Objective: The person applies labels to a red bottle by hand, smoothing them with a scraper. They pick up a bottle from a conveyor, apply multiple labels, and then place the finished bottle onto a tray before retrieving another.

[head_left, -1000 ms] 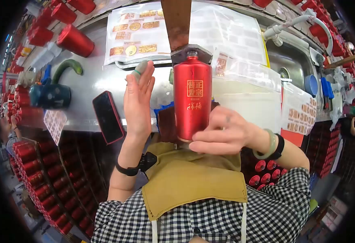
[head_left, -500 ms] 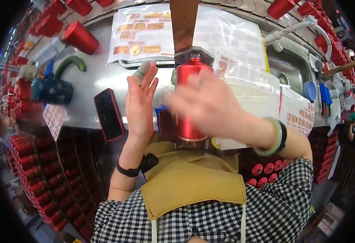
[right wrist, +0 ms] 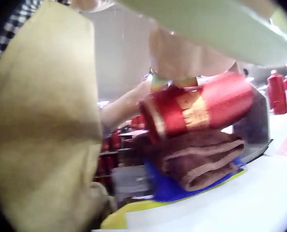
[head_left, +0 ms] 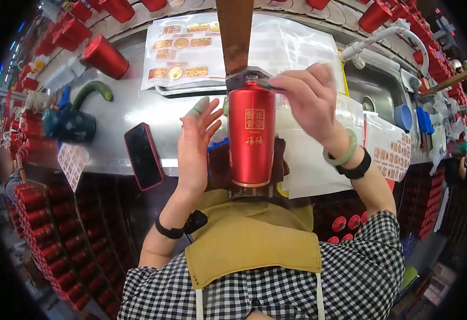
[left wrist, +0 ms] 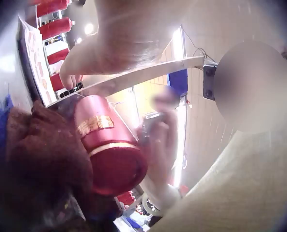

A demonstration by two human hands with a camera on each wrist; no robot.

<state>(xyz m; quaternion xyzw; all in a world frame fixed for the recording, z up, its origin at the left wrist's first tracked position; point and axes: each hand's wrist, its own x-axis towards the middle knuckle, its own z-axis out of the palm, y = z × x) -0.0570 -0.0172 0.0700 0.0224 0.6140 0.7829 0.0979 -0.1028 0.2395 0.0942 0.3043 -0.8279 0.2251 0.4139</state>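
A red bottle [head_left: 252, 154] with gold characters lies on its back on a brown cloth [right wrist: 201, 159], its neck at a dark metal bracket [head_left: 233, 80] and its base towards the body. My left hand [head_left: 193, 154] hovers left of the bottle with fingers loosely extended; one finger wears a pale cover with a green band. Over the bottle's shoulder, the fingertips of my right hand [head_left: 310, 98] are right at the neck and the bracket's end, fingers bent. I cannot tell whether they pinch anything. The right wrist view shows the bottle [right wrist: 211, 104] from its side, above the folded cloth.
A wooden bar [head_left: 234, 37] runs back from the bracket. Sticker sheets [head_left: 182, 50] lie behind it. To the left are a phone [head_left: 144, 156], a dark teal pitcher [head_left: 73, 125] and a red cup-like container [head_left: 105, 56]. A sink [head_left: 369, 80] with a faucet stands at the right.
My right hand has gone from the bottle's base, across its front, up to its neck. The bottle's lettering has turned slightly. My left hand has shifted a little right, closer to the bottle.
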